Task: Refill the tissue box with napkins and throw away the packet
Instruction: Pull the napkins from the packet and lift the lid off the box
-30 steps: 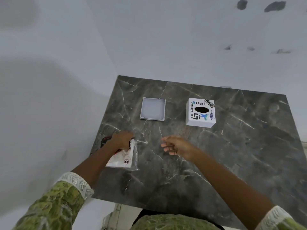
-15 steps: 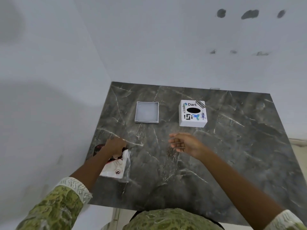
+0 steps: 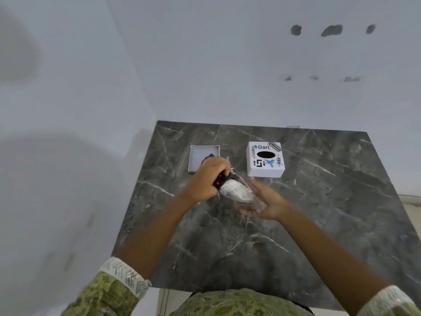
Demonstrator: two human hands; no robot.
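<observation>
Left hand has lifted the packet beside the tray and tissue box.

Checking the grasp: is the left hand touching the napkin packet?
Touching. The head view shows the left hand clenched around the top of the napkin packet, lifted off the table.

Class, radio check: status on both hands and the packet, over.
Left hand gripping napkin packet by its top; right hand open, cupping underneath. Tissue box and tray lie apart. Nothing in the way.
</observation>
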